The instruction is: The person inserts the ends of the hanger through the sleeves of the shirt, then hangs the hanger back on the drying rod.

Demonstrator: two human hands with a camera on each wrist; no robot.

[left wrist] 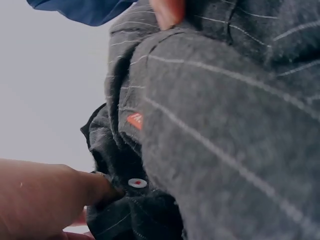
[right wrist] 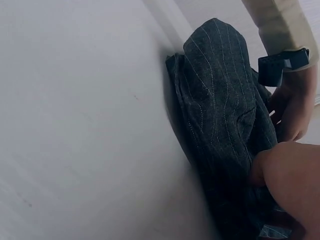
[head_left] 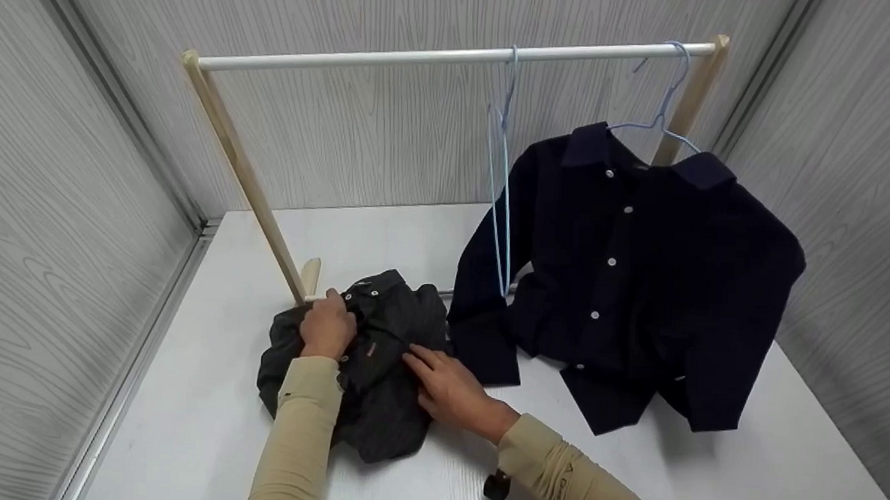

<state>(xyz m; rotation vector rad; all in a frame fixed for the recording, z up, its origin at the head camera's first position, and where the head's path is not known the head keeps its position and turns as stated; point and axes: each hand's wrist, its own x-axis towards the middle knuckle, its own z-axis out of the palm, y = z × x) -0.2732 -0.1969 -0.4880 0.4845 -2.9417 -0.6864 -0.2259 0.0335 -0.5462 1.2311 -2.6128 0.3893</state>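
A dark grey pinstriped shirt [head_left: 391, 368] lies crumpled on the white table, with white buttons and a small red tag on its front. My left hand [head_left: 327, 326] grips the shirt's front edge beside the buttons. In the left wrist view its thumb [left wrist: 100, 189] digs into the cloth next to a white button [left wrist: 137, 183]. Across the shirt, my right hand [head_left: 454, 392] rests with fairly straight fingers on the side of the fabric. The right wrist view has that hand's thumb [right wrist: 280, 167] against the cloth, partly hidden in its folds.
A garment rack with a white rail [head_left: 363, 57] and wooden legs stands behind the shirt. An empty light-blue hanger [head_left: 506, 200] hangs mid-rail. To its right, a navy shirt [head_left: 631, 288] hangs on a blue hanger [head_left: 659, 118], its hem and cuffs reaching near the table [head_left: 182, 419].
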